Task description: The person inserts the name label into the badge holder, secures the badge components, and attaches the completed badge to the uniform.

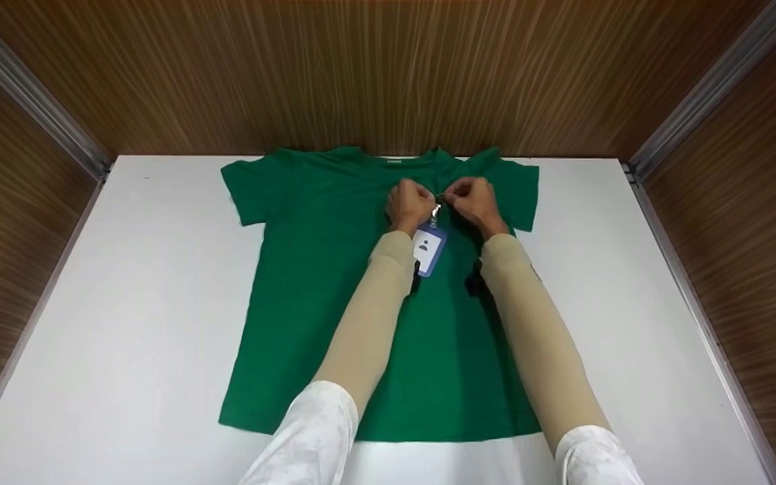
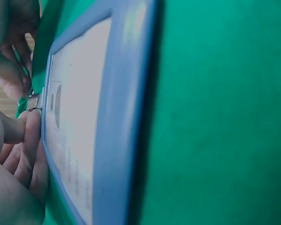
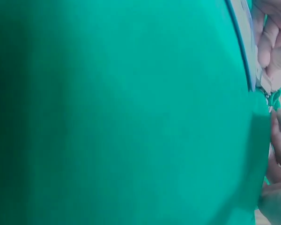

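The blue-framed ID badge (image 1: 430, 249) lies on the chest of the green T-shirt (image 1: 334, 283), which is spread flat on the white table (image 1: 125, 303); its white card shows only a grey person icon, and no writing on it can be read. Both forearms reach straight out over the shirt. The left hand (image 1: 409, 205) and right hand (image 1: 472, 201) meet just beyond the badge, fingers curled and pinching its metal clip (image 1: 436, 210) against the fabric.
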A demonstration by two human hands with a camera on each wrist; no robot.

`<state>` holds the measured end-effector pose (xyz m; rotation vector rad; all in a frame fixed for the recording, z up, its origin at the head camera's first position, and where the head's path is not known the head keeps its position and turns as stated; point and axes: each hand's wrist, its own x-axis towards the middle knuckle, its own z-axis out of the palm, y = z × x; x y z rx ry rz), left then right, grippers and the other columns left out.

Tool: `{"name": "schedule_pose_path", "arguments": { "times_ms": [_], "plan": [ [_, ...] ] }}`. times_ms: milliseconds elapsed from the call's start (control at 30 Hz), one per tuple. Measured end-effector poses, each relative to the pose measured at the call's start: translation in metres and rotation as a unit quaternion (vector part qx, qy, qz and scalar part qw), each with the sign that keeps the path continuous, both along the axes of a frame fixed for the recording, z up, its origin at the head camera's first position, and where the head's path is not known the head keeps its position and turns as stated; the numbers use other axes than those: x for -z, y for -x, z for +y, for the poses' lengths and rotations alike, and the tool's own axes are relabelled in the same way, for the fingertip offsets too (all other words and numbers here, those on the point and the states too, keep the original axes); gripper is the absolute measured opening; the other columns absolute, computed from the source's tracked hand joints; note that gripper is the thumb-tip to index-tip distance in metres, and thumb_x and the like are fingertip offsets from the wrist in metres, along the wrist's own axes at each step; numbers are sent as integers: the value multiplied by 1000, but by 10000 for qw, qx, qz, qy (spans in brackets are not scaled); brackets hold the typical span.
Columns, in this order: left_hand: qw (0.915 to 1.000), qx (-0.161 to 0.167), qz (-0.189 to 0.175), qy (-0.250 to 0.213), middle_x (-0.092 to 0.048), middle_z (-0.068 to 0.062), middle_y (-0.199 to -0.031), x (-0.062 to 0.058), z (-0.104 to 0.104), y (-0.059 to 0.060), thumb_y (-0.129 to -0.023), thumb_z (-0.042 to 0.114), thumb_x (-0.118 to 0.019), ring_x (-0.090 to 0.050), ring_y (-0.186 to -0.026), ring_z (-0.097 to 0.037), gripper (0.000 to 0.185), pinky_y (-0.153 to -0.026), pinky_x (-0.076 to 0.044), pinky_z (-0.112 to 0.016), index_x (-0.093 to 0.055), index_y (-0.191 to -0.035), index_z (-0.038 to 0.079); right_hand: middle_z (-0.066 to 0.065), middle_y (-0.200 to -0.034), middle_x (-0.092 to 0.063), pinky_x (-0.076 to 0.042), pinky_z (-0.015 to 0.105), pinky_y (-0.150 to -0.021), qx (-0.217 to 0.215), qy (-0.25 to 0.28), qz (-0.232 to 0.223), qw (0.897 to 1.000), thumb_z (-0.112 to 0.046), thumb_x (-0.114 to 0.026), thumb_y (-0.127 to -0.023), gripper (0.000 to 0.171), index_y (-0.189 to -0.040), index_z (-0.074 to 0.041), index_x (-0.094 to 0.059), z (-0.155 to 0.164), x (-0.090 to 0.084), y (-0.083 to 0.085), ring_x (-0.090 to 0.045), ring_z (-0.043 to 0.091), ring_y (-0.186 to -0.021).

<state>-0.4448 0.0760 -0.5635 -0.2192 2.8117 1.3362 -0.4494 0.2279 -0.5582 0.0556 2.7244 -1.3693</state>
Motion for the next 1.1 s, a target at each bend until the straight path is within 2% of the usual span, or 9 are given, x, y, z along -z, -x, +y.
{"name": "schedule_pose_path", "arguments": {
  "times_ms": [233,400,633,733,867,967,1100],
  "plan": [
    [9998,139,-23,-148,-78,0,-97,-1,0,2,-97,20,-68,-68,-93,-15,14,-86,-55,-35,-81,-93,15,19,-130,-65,-49,46,-112,45,99,-711,9974,-10,-60,-101,27,-126,-3,-68,6,-5,4,-58,31,-115],
    [9996,136,-61,-233,-78,1,-99,-1,-1,1,-98,20,-69,-69,-94,-13,13,-89,-55,-35,-80,-96,15,16,-129,-64,-46,47,-113,47,112,-1097,9939,-14,-59,-101,26,-123,-5,-70,7,-9,2,-55,30,-116],
    [9993,137,-43,-337,-78,1,-98,-2,-3,1,-97,17,-70,-69,-94,-13,10,-88,-55,-34,-79,-95,15,15,-119,-65,-50,44,-106,-207,-136,-1169,9928,-15,-61,-104,20,-118,-5,-70,4,-12,2,-57,28,-108],
    [9990,166,11,-410,-77,1,-99,-1,-4,1,-97,17,-70,-69,-95,-13,7,-89,-54,-36,-73,-103,16,14,-117,-63,-49,43,-106,-232,-214,-1245,9917,-18,-59,-106,20,-119,-7,-68,3,-12,3,-56,27,-107],
    [9984,313,51,-463,-77,1,-100,0,-5,1,-98,17,-69,-68,-96,-14,19,-90,-52,-37,-66,-117,20,13,-117,-61,-47,43,-106,-273,-181,-1249,9916,-20,-57,-107,19,-119,-8,-65,2,-10,3,-54,27,-109],
    [9976,510,28,-464,-77,2,-105,0,-6,1,-99,15,-67,-67,-97,-13,27,-89,-52,-36,-72,-124,23,14,-117,-60,-46,43,-105,-314,-165,-1164,9926,-20,-55,-107,19,-119,-7,-63,3,-9,4,-54,28,-110],
    [9971,608,-20,-461,-76,3,-113,1,-7,2,-100,15,-67,-66,-100,-12,26,-90,-53,-36,-78,-121,25,15,-117,-59,-46,43,-104,-330,-257,-1093,9931,-21,-53,-109,22,-120,-5,-62,3,-7,6,-53,27,-108]
  ]
}}
